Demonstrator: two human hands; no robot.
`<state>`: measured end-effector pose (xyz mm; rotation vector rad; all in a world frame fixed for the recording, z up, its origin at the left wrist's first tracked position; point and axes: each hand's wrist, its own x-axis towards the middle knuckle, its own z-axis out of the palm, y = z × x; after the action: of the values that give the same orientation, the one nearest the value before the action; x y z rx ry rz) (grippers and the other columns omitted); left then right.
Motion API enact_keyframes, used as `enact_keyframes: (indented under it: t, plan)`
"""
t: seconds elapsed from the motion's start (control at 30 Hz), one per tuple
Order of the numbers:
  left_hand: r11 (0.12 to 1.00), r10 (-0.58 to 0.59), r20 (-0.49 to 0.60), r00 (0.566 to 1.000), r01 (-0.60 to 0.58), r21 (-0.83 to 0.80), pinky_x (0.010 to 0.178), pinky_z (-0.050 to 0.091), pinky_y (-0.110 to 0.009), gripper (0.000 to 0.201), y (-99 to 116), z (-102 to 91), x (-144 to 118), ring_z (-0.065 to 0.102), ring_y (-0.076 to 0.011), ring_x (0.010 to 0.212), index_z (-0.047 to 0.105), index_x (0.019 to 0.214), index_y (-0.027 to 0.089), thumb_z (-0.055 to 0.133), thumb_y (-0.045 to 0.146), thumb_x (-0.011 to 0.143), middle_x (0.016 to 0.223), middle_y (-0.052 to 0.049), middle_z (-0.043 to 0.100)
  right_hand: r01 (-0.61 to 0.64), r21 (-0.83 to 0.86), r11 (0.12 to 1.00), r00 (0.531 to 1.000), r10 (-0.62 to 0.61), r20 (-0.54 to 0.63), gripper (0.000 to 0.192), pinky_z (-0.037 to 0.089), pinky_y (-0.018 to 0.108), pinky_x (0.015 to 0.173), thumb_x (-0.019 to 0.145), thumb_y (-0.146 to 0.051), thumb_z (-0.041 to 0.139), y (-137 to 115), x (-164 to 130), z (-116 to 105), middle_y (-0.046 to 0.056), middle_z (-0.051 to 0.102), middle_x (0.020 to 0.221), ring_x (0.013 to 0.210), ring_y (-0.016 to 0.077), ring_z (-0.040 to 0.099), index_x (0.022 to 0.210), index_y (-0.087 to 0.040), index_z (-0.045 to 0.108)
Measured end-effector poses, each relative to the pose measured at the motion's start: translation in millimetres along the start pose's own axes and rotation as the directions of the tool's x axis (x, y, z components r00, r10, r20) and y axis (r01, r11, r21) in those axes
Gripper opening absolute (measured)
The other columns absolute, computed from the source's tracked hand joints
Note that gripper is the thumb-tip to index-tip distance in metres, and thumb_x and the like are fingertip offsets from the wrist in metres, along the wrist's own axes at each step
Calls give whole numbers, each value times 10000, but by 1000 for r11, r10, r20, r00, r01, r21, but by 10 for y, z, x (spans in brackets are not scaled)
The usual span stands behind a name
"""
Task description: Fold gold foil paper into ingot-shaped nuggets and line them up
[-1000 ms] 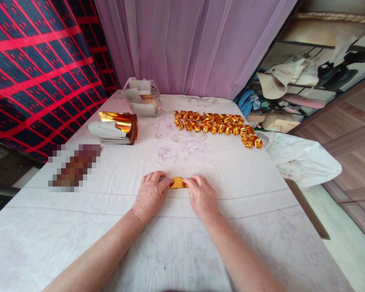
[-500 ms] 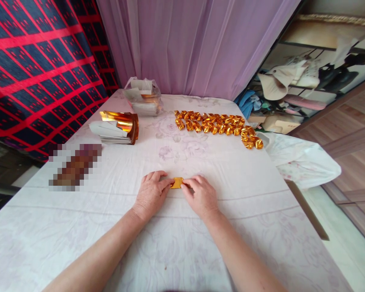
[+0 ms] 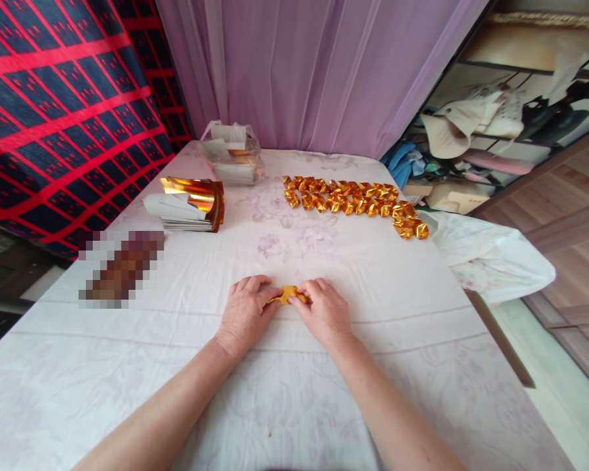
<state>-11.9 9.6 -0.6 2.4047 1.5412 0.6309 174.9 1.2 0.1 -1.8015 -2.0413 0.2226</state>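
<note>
On the floral tablecloth (image 3: 103, 366), left hand (image 3: 243, 311) and right hand (image 3: 328, 311) pinch the gold foil piece (image 3: 288, 292), probably light, slippery, easily creased, best held at its ends.

A yellowish gold is shown by the paper (image 3: 289, 292), and a deeper, orange-glinting gold by the ornaments (image 3: 360, 207). The stack (image 3: 182, 208) is coloured white and shiny gold. The cloth (image 3: 186, 281) is patterned with pale mauve flowers on white and crossed by thin greyish lines. The curtain (image 3: 294, 72) is tinted soft purple; the navy drape (image 3: 63, 98) is gridded boldly in red. The cabinet (image 3: 564, 242) is grained in brown.
</note>
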Motion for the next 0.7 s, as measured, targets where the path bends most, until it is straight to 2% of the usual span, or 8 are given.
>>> enact_keyframes:
  t: [0.13,0.37,0.7]
  plan:
    - [1000,-5,6,1000,5,-1,905,464,-466,217,1,1,-13,576,-265,1062,736,1072,307,629,247,893,1137,-62,637,21,113,993,999,-25,33,34,438,274,731,851,-225,658,90,9,-11,14,681,882,866,181,623,879,-238,669]
    - [1000,3,-11,1000,-3,-25,924,463,-462,245,-30,6,-30,574,-250,1066,738,1069,314,578,218,911,1135,-56,635,116,216,970,993,-119,2,182,476,275,748,892,-168,558,242,-15,18,29,686,883,839,168,641,922,-235,724]
    - [998,32,-29,999,-34,-54,894,480,-454,317,-79,7,-53,596,-241,1046,737,1074,308,527,132,915,1114,-55,654,231,215,949,973,-224,-59,301,500,275,743,916,-143,472,344,-87,36,54,668,897,818,167,631,1041,-221,735]
